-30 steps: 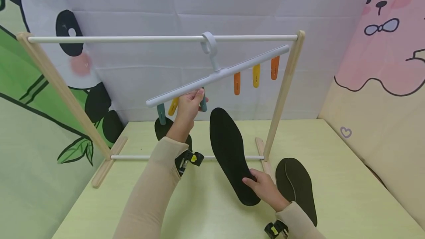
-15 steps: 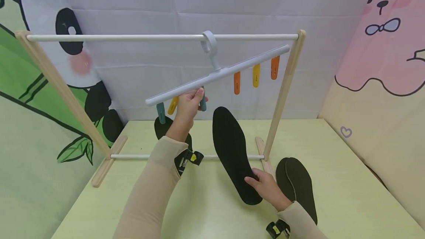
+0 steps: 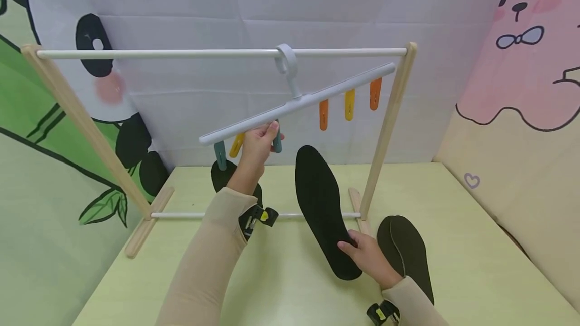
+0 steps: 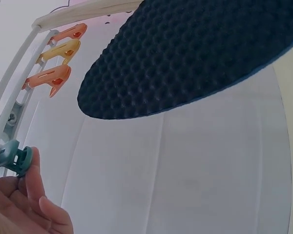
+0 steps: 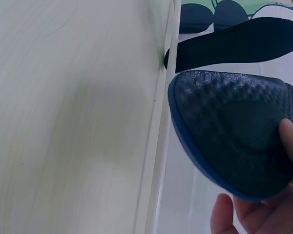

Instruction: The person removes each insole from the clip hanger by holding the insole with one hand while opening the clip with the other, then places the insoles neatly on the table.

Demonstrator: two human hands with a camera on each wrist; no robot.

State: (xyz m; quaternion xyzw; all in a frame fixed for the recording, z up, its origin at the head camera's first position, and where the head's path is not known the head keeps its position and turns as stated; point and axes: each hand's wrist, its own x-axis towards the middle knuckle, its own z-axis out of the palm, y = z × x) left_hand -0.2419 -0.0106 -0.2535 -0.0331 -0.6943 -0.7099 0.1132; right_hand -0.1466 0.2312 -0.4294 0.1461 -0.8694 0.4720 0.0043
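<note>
My left hand pinches a teal clip on the lower side of a tilted white hanger; the left wrist view shows finger and thumb on the teal clip. My right hand grips the heel end of a black insole, thumb on top. Its toe end points up, below and right of the pinched clip, apart from it. A second black insole hangs from another teal clip at the hanger's left end, partly hidden behind my left arm. A dimpled insole surface fills the upper left wrist view.
The hanger hooks over the white top rod of a wooden-sided rack. A yellow clip sits left of my hand; orange and yellow clips hang at right. Another dark insole lies on the table, beside my right wrist.
My right hand has shifted slightly right, carrying the insole with it. The left hand, the pinched clip and the hanger stay about where they were.
</note>
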